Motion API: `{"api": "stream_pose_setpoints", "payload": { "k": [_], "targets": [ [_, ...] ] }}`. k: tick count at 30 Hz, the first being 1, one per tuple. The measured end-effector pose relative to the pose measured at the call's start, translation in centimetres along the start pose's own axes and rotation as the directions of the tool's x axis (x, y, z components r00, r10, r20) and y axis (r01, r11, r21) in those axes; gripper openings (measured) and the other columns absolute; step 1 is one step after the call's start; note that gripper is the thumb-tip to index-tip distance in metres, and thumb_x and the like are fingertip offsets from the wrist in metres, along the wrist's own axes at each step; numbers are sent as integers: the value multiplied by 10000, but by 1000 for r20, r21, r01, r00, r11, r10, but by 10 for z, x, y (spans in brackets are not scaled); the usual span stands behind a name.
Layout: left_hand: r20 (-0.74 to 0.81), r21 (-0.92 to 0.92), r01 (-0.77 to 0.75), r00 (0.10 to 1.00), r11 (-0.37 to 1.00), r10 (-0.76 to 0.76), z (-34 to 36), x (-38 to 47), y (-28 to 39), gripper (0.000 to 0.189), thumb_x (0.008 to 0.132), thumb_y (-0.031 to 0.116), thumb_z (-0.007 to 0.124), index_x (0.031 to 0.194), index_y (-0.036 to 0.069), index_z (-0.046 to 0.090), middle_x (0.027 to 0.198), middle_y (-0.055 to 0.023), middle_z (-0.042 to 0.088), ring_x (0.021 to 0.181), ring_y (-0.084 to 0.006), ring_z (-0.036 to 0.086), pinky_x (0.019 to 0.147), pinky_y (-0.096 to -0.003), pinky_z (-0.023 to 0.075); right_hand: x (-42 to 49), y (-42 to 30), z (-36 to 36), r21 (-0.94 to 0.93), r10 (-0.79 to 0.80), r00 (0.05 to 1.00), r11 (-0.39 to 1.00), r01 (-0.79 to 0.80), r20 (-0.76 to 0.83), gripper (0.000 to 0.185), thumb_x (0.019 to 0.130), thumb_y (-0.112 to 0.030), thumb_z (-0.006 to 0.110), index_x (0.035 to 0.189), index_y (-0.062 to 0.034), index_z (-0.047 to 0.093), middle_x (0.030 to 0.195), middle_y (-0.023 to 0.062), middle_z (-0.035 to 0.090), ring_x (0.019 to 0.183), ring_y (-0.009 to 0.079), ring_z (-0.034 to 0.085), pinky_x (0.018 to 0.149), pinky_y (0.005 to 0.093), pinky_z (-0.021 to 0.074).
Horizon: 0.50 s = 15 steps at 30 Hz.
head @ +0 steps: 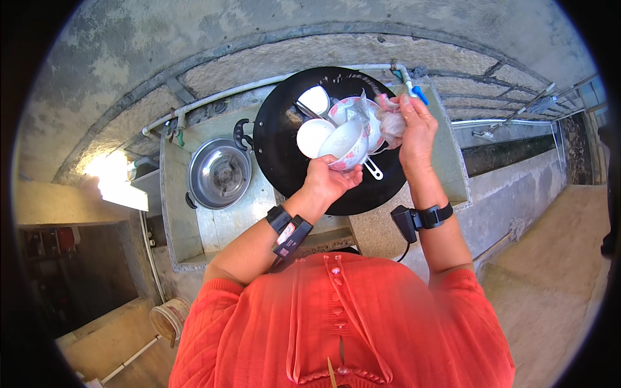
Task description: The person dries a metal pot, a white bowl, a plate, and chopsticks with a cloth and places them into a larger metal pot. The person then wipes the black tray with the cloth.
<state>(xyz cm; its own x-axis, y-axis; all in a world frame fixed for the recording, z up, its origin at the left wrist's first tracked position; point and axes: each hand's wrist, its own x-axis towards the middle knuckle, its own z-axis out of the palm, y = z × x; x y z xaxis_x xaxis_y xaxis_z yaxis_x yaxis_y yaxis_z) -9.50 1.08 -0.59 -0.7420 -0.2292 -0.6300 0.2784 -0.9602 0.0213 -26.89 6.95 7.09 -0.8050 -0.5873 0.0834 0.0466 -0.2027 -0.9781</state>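
Note:
My left hand (335,182) grips a white bowl (343,143) with pink flower patterns, tilted over a large black wok (281,169). To its right, my right hand (418,123) pinches a crumpled pale pink and white cloth (391,123), held apart from the bowl. Within the wok sit a plain white bowl (314,137), another white bowl (315,99) farther back and a flower-patterned dish (343,107). A translucent crumpled piece (358,111), perhaps plastic or netting, lies on that dish. Beneath the held bowl a white handle (373,169) sticks out; its other end is hidden.
The wok rests across a tiled sink (213,237). A steel pot (220,172) stands in the left basin. Behind runs a white water pipe (218,99), with a blue-handled tap (418,93) near my right hand. A bucket (170,317) stands low at the left.

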Motion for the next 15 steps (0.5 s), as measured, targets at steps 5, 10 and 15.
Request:
{"api": "stream_pose_setpoints", "payload": {
  "k": [5, 10, 15],
  "targets": [
    [-116, -111, -80, 991, 991, 67, -10, 10, 15, 424, 954, 213, 362, 1319, 3, 411, 1222, -224, 509, 974, -346, 544, 819, -490, 490, -12, -25, 4, 42, 29, 990, 999, -35, 139, 268, 984, -216, 561, 996, 21, 684, 986, 108, 699, 873, 161, 655, 811, 292, 519],
    [9, 56, -189, 982, 980, 189, 2, 9, 6, 385, 1000, 310, 363, 1269, 72, 504, 1259, -149, 555, 1141, -306, 559, 934, -499, 490, -69, -2, 28, -349, -189, 796, 823, 448, 575, 291, 941, -251, 575, 1124, -53, 684, 1145, 104, 664, 1114, 262, 588, 932, 384, 453],
    [82, -16, -78, 994, 997, 79, 14, 0, -11, 424, 988, 410, 404, 1243, 95, 530, 1231, -116, 576, 1104, -275, 572, 908, -474, 497, -57, 34, 20, -594, -287, 709, 396, 700, 644, 233, 879, -294, 599, 1003, -125, 701, 1152, 94, 604, 1190, 298, 484, 976, 430, 339]
  ]
}}
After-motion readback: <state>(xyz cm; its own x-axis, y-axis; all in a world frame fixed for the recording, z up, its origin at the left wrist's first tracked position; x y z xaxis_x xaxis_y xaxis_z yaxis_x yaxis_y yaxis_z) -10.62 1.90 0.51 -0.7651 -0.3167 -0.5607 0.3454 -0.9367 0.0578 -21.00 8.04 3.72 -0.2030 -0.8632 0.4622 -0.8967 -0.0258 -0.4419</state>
